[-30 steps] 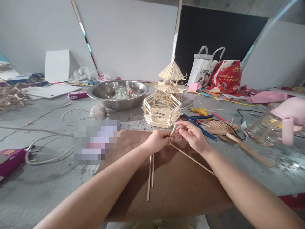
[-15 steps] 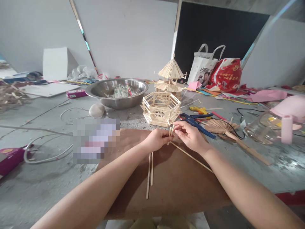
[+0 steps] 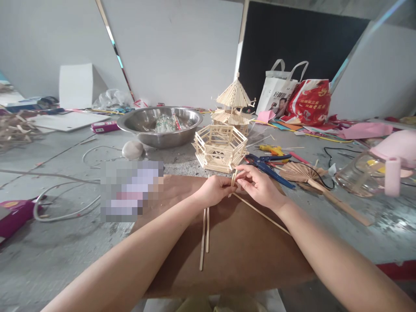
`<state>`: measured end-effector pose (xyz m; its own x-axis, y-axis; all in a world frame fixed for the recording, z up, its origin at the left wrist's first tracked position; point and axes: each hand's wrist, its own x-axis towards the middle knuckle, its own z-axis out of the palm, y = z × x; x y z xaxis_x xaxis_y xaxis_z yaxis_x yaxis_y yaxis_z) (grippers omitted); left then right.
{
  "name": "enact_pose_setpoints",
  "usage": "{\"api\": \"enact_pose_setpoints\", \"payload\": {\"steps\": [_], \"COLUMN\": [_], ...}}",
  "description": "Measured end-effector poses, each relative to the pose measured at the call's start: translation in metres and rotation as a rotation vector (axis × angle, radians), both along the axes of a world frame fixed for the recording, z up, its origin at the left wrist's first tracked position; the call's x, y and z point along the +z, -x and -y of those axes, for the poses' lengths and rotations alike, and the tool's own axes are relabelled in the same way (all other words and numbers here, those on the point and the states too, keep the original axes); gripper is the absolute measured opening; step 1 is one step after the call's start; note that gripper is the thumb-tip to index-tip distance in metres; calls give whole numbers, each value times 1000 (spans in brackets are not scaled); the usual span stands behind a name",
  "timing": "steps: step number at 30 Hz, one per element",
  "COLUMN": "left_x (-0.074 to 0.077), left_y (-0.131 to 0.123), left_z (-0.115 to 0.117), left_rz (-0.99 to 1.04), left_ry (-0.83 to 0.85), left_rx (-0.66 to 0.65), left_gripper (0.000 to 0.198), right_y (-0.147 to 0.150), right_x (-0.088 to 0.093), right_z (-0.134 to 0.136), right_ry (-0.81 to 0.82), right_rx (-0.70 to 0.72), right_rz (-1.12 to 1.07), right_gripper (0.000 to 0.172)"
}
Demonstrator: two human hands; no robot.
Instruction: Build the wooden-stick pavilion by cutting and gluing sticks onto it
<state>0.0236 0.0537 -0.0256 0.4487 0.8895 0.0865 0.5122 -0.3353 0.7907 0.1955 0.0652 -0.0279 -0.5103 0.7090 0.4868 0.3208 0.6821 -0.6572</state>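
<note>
My left hand [image 3: 216, 190] is closed in a pinch on short wooden sticks [image 3: 234, 177] that stand nearly upright. From the other side, the fingers of my right hand [image 3: 255, 184] pinch the same short sticks. Two longer wooden sticks [image 3: 204, 238] lie beneath my left wrist on the brown board [image 3: 247, 255]. Another long stick [image 3: 263, 214] runs slantwise under my right forearm. Just beyond my hands sits a six-sided wooden-stick frame [image 3: 221, 149] with railings. A stick pavilion [image 3: 234, 97] with a pointed roof rises behind it.
A steel basin [image 3: 159, 138] stands back left, near a white round stone-like object [image 3: 132, 150]. Blue pliers [image 3: 269, 167], a yellow glue gun [image 3: 273, 150] and a paper fan [image 3: 299, 175] lie right. A clear jug [image 3: 354, 177] and a red bag [image 3: 308, 104] are farther right.
My right fingers have closed in slightly on the short sticks, which now sit closer together. Otherwise the scene looks the same.
</note>
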Motion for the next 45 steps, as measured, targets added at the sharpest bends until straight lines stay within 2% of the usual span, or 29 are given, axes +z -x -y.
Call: {"api": "enact_pose_setpoints", "payload": {"steps": [7, 19, 29, 45], "left_x": [1, 4, 2, -1], "left_y": [-1, -2, -2, -5], "left_z": [2, 5, 4, 5], "left_rz": [-59, -79, -45, -31], "left_ry": [-42, -84, -119, -173], "left_rx": [1, -48, -69, -45], "left_gripper": [19, 26, 19, 21], "right_y": [2, 1, 3, 5], "right_x": [-1, -2, -2, -5], "right_z": [1, 0, 0, 0], "right_ry": [75, 56, 57, 136], "right_rx": [-23, -63, -68, -60], "right_rz": [-61, -44, -77, -141], "right_gripper": [22, 16, 18, 21]}}
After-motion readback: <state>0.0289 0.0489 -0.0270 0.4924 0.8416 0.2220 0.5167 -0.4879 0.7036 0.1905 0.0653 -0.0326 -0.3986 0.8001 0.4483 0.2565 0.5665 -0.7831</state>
